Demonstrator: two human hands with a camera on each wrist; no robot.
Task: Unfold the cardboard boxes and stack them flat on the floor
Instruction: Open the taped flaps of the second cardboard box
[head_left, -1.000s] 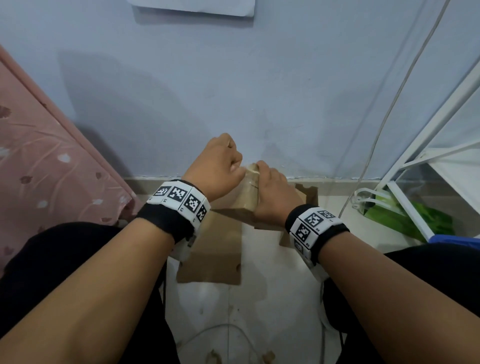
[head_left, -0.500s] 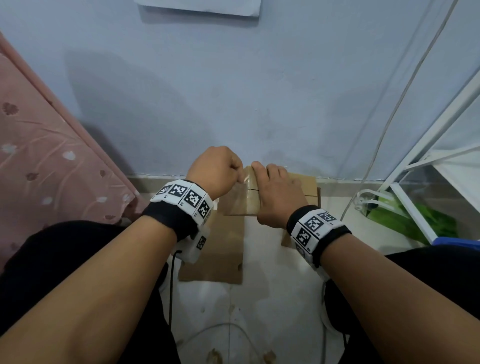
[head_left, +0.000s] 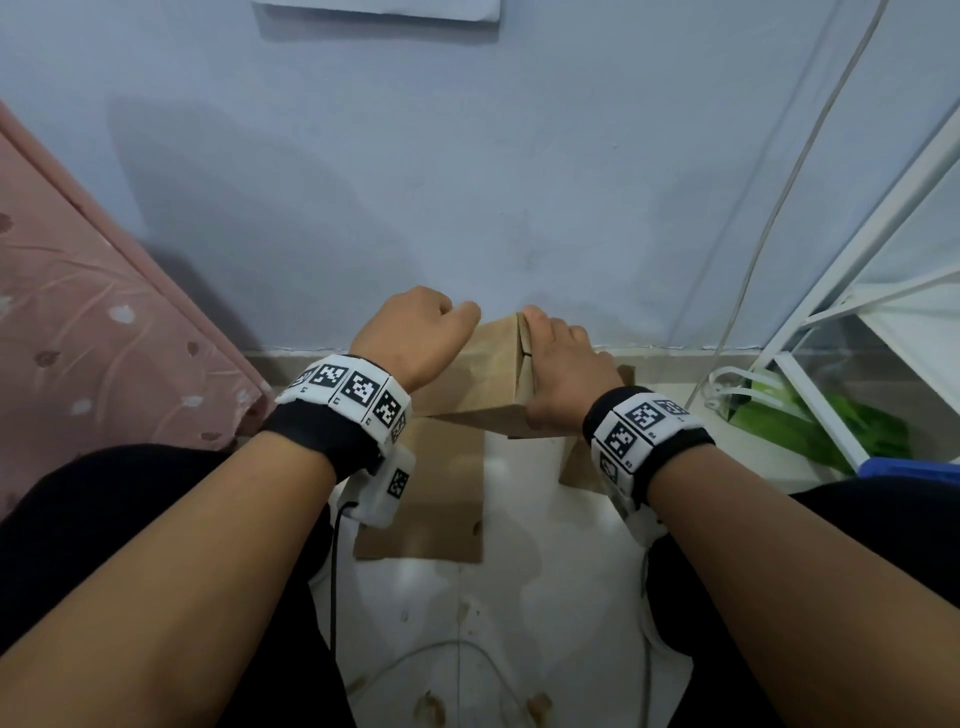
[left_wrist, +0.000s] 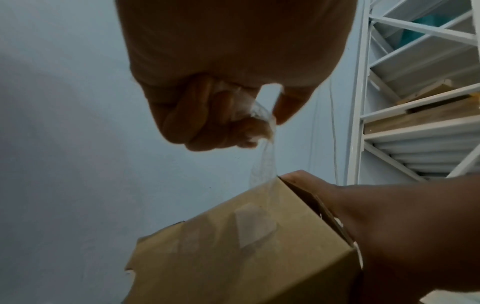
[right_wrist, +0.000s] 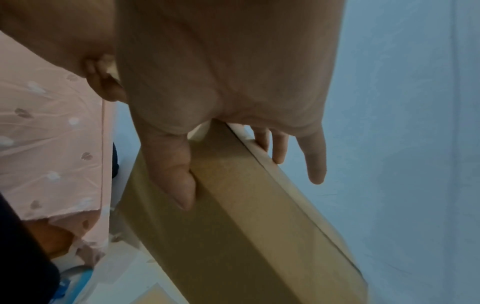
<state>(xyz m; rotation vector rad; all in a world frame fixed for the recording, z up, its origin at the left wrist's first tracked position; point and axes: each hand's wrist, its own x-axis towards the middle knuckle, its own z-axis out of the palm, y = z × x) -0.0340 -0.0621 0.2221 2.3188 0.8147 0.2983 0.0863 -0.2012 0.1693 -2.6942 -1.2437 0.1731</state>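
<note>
Plain tan-brown cardboard box (head_left: 480, 376) is seen, w/ paler glossy patches of clear tape (left_wrist: 253, 227) on one face; a clear, whitish tape strip (left_wrist: 262, 131) is seen at the left hand (head_left: 415, 340). Flat brown cardboard sheet (head_left: 431, 499) on the glossy white floor (head_left: 524, 582), which is marked w/ brownish stains. Pale blue-grey painted wall (head_left: 467, 182) behind. Pink fabric (head_left: 93, 332) at left is patterned w/ white & dusty-brown petal shapes. White metal shelf frame (head_left: 852, 249) at right, bright green plastic bag (head_left: 810, 421) beneath, blue edge nearby. Wristbands (head_left: 348, 395) are white w/ black square-code markers over black straps. Black trousers (head_left: 104, 514).
</note>
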